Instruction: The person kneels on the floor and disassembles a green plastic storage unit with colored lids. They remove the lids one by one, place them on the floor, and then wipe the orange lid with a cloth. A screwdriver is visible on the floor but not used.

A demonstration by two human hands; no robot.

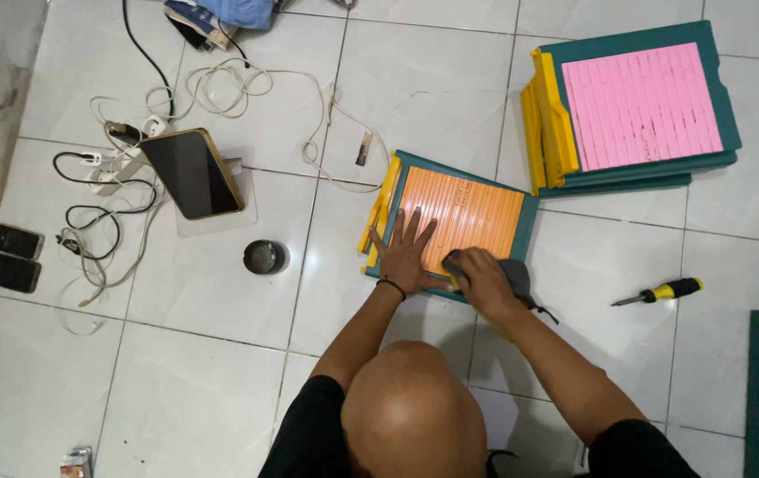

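Two hands on orange-topped panel [468, 217]: left hand [404, 254] flat, open; right hand [483, 277] gripping grey cloth [514, 276].

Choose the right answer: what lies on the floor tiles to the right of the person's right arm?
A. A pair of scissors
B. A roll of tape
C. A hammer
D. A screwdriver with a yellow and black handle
D. A screwdriver with a yellow and black handle lies alone on the white floor, to the right of the right hand, which rests on a dark cloth at the orange panel.
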